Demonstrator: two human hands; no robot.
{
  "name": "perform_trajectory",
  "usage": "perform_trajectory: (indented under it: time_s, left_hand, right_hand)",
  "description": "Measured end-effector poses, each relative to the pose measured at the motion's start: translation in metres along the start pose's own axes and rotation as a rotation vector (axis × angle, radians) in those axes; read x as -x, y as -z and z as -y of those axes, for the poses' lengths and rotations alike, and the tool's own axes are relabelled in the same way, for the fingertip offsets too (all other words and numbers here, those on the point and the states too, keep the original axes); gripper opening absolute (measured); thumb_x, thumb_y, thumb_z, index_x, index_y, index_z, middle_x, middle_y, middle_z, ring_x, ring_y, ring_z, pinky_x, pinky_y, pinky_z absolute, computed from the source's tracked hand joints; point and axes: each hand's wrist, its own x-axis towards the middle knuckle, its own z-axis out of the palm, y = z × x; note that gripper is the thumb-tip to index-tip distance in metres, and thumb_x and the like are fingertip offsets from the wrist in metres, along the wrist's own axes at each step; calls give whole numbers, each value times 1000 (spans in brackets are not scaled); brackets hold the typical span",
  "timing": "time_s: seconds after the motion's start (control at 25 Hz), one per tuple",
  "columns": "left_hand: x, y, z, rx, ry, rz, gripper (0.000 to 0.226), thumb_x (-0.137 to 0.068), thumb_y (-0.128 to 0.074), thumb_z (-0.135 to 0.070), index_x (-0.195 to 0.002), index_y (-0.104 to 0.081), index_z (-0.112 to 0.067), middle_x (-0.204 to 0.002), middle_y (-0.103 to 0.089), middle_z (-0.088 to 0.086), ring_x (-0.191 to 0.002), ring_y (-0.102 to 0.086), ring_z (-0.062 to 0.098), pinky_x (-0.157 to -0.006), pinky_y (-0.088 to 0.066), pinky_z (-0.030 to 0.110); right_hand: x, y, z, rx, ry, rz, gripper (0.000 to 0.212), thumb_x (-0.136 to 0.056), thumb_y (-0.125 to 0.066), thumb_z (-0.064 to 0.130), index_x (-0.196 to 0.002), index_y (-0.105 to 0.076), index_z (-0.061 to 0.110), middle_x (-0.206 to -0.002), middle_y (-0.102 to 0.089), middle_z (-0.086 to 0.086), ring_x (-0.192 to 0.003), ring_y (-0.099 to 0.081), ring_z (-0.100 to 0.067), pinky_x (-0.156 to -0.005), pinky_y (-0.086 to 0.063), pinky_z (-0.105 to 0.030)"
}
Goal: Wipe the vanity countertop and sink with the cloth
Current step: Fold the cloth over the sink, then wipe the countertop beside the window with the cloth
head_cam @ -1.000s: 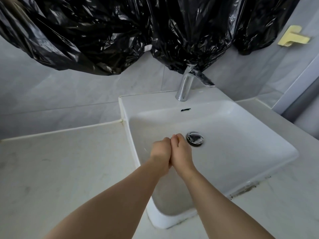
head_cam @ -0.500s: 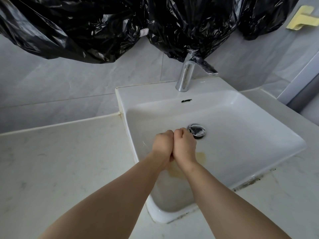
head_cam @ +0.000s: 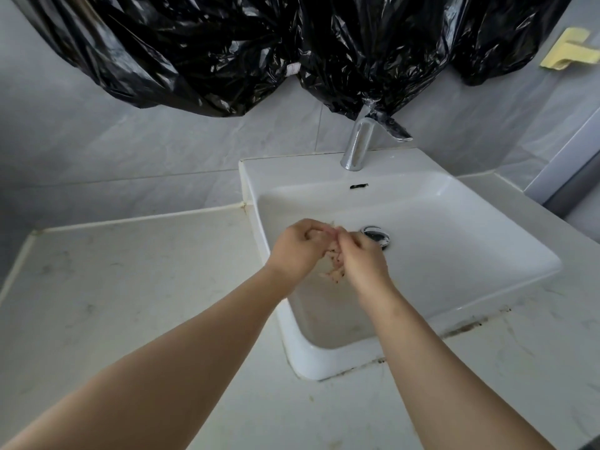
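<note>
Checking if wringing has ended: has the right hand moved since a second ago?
No. The right hand stays just left of the round chrome drain in the white sink; it only loosened on the crumpled beige cloth.

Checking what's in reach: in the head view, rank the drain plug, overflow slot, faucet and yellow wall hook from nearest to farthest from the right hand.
From the right hand, gripping the cloth:
1. Drain plug, just beyond it in the sink.
2. Overflow slot, on the sink's back wall.
3. Faucet, on the sink's back ledge.
4. Yellow wall hook, upper right on the wall.
</note>
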Motion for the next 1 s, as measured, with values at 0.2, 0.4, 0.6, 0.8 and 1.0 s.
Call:
perform_trajectory:
  time_s: [0.2, 0.4, 0.6, 0.8, 1.0]
  left_hand:
    - [62, 55, -19, 50, -10, -24, 43, -79, -72, -17, -115, -48, -18, -83, -60, 0, -62, -60, 6, -54, -47, 15]
    - [131, 109, -13, 81, 120, 48, 20, -74, -74, -22, -77, -58, -10, -67, -61, 2, -59, -58, 14, -54, -45, 21]
    - [186, 114, 48, 84, 352, 66, 12, -86, -62, -8, -92, -54, -15, -83, -60, 7, -60, -61, 13, -52, -55, 29]
    - [219, 110, 140, -1153, 21, 74, 44, -87, -51, -36, -130, -49, -25, -133, -49, -1, -124, -45, 23, -100, -36, 34]
    - [246, 110, 174, -1352, -111, -18, 46, -82, -38, -43, -116, -63, -26, -121, -64, -2, -113, -60, 25, -102, -33, 40]
  right_hand:
    - [63, -11, 33, -133, 251, -17, 22, -91, -58, 25, -70, -61, 29, -60, -59, 10, -60, -55, -12, -55, -45, -26]
    - [130, -32, 28, 21, 368, 39, 20, -97, -46, 24, -79, -51, 17, -64, -52, 7, -60, -50, 1, -58, -38, -19]
    - [170, -38, -37, 276, 19, 273, 22, -92, -54, 37, -98, -56, 16, -92, -61, 0, -91, -59, -23, -71, -40, -27]
    - [202, -46, -114, 1052, 701, 159, 20, -74, -58, 22, -94, -65, 23, -102, -65, -1, -96, -64, -29, -80, -42, -39]
    - [212, -61, -150, 1012, 641, 452, 42, -88, -39, 42, -121, -60, 27, -127, -61, 3, -118, -57, -25, -104, -26, -44]
